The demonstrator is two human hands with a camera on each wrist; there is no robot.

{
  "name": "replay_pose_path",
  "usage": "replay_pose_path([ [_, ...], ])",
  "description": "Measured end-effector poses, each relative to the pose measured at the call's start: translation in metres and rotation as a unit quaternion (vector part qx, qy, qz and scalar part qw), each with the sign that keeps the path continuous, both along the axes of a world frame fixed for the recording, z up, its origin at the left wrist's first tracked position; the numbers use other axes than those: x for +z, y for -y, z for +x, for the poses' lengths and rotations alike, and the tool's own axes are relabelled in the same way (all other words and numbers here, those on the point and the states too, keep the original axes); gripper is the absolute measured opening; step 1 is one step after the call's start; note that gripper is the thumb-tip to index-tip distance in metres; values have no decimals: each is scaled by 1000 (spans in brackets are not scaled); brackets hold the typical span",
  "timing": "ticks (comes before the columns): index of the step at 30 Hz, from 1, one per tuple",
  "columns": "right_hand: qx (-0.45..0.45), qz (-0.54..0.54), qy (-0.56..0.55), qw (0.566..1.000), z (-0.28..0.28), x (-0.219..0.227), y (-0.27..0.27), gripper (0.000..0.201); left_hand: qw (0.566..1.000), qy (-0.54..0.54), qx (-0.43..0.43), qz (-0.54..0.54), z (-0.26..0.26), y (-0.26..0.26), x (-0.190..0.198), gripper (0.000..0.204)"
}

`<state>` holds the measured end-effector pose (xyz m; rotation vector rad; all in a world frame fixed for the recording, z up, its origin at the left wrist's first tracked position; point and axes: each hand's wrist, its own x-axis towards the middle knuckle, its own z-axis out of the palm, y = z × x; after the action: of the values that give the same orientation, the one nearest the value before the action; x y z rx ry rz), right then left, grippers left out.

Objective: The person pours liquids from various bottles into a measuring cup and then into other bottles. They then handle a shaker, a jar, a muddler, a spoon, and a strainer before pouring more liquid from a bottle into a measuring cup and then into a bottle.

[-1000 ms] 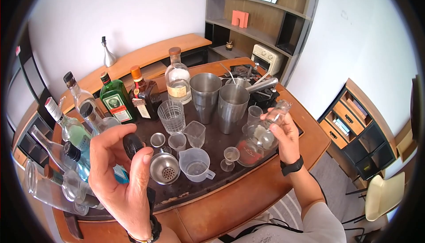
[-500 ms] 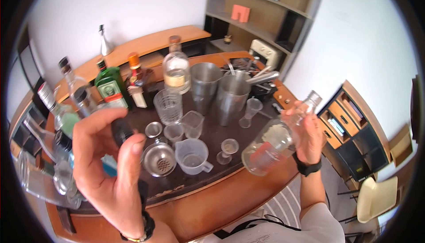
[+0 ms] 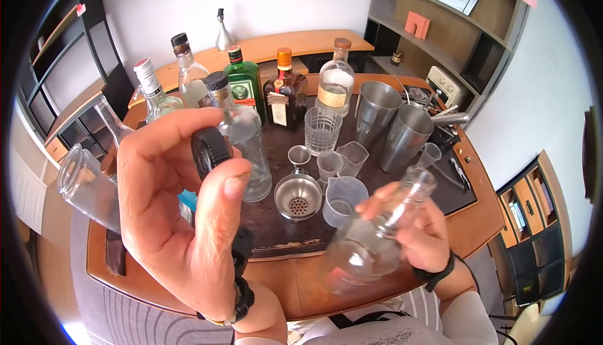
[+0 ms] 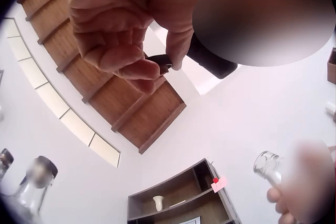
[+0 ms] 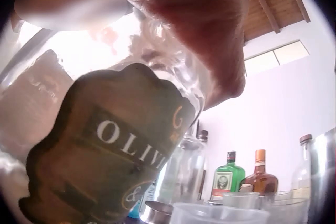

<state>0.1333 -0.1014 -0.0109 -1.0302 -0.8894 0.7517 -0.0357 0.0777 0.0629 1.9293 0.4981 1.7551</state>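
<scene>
The bottle is open and both parts are in hand, which places the work at the step between uncapping and either pouring or recapping. The left hand [image 3: 179, 219] is raised close to the head camera, palm toward the person, with the black screw cap [image 3: 210, 151] pinched between thumb and fingers; the left wrist view shows the same cap [image 4: 160, 64] clamped at the fingertips under the wooden ceiling. The right hand [image 3: 418, 229] is wrapped around the neck of the clear glass bottle [image 3: 367, 247], which is tilted with its open mouth [image 3: 422, 178] up and toward the bar and its base down toward the person, held above the near edge of the wooden counter [image 3: 314, 282]. The right wrist view shows the green label [image 5: 113, 150] on the bottle, partly readable as "OLIV". The contents cannot be judged because of motion blur. A pour would likely call for swinging the mouth over the plastic measuring jug [image 3: 342, 200] or the steel strainer [image 3: 298, 197] on the dark bar mat [image 3: 282, 232]; recapping would call for aligning cap and mouth.
</scene>
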Motion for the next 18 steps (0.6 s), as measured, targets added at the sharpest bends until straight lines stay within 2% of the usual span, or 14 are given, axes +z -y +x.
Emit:
replay_pose_path([
  [5, 61, 18, 50, 997, -17, -8, -51, 52, 1000, 18, -13, 2, -7, -4, 0, 37],
  [8, 94, 6, 38, 995, -20, -14, -65, 43, 999, 19, -30, -3, -13, -7, 1, 38],
  [13, 88, 4, 58, 994, -24, -15, -80, 43, 996, 40, -78, 23, -16, -13, 2, 41],
  [16, 74, 2, 88, 993, -21, -21, -86, 40, 997, 73, -29, 5, -12, -9, -3, 44],
  [18, 57, 8, 104, 993, -22, -21, -89, 38, 994, 101, -32, 24, -4, -8, -6, 44],
])
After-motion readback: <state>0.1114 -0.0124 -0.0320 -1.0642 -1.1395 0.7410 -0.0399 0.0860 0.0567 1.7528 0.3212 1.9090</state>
